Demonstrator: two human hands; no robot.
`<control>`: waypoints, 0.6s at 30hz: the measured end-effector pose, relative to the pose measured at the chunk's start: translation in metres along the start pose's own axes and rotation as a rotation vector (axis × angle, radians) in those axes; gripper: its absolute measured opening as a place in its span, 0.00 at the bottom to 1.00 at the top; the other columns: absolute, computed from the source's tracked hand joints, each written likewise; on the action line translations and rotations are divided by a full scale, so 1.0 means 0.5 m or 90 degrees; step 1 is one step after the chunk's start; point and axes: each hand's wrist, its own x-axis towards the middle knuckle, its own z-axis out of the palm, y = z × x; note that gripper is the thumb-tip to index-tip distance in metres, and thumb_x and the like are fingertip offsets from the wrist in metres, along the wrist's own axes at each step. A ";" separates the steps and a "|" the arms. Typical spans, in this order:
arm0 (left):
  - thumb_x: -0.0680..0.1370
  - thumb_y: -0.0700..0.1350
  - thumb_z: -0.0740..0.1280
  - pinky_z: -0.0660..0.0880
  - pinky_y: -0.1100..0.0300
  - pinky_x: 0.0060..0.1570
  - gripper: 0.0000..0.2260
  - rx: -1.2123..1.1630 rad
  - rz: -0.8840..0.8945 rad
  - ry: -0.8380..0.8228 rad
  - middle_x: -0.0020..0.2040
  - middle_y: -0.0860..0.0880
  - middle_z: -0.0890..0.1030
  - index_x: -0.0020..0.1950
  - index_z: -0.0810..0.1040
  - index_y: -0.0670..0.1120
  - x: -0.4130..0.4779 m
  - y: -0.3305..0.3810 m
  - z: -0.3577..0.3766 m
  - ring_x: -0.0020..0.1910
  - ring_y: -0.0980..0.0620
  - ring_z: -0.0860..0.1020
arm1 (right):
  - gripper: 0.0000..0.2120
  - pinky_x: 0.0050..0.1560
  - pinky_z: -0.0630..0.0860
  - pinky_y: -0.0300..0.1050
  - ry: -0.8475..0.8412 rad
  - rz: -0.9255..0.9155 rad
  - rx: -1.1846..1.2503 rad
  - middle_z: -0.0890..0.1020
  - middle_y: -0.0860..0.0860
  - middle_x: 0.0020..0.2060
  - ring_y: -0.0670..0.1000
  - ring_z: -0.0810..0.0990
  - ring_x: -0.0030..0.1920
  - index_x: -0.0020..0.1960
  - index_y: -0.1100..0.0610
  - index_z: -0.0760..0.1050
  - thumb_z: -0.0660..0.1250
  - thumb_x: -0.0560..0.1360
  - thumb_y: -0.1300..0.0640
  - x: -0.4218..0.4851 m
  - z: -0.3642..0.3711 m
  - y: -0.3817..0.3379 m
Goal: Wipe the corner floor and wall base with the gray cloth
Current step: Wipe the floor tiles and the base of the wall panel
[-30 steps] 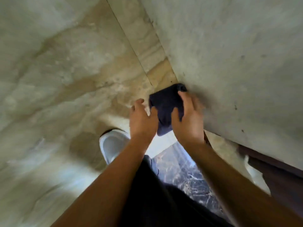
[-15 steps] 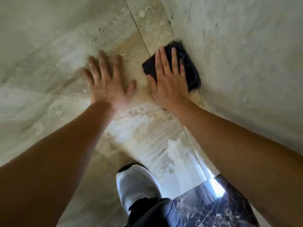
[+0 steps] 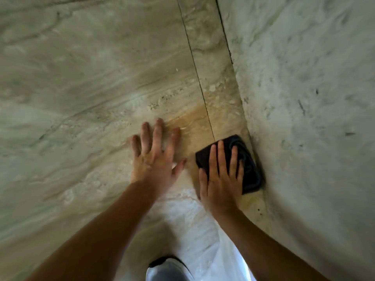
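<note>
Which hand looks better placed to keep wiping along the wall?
The right hand. It lies flat on the cloth, which sits against the base of the wall. The left hand is spread on the bare floor, apart from the cloth, and seems only to brace.

A white shoe (image 3: 169,269) with a dark collar stands at the bottom edge of the view. Just beyond the shoe and to its right lies a bright glare patch (image 3: 203,230); further detail is indiscernible.
</note>
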 end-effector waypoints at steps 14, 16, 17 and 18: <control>0.74 0.62 0.67 0.72 0.43 0.64 0.40 0.162 0.074 -0.183 0.78 0.41 0.53 0.79 0.48 0.56 0.180 -0.088 -0.177 0.72 0.37 0.64 | 0.36 0.77 0.39 0.64 -0.215 -0.119 0.016 0.29 0.50 0.79 0.60 0.27 0.77 0.79 0.52 0.30 0.44 0.81 0.37 0.495 -0.209 -0.089; 0.71 0.62 0.71 0.73 0.42 0.62 0.46 0.173 0.048 -0.199 0.78 0.41 0.52 0.79 0.46 0.55 0.235 -0.086 -0.206 0.70 0.36 0.66 | 0.37 0.76 0.40 0.66 -0.178 -0.134 0.013 0.33 0.52 0.80 0.62 0.30 0.78 0.79 0.52 0.32 0.43 0.80 0.35 0.420 -0.175 -0.087; 0.68 0.63 0.74 0.72 0.40 0.63 0.50 0.167 0.025 -0.192 0.78 0.41 0.50 0.79 0.45 0.55 0.266 -0.088 -0.220 0.71 0.35 0.64 | 0.37 0.76 0.41 0.66 -0.157 -0.133 0.010 0.34 0.52 0.80 0.63 0.32 0.78 0.79 0.52 0.33 0.42 0.80 0.35 0.387 -0.157 -0.085; 0.66 0.64 0.76 0.70 0.37 0.65 0.54 0.156 0.006 -0.192 0.79 0.40 0.48 0.79 0.44 0.55 0.299 -0.093 -0.231 0.74 0.33 0.60 | 0.37 0.76 0.40 0.66 -0.161 -0.126 0.006 0.34 0.52 0.80 0.63 0.31 0.78 0.79 0.52 0.32 0.41 0.80 0.34 0.373 -0.149 -0.083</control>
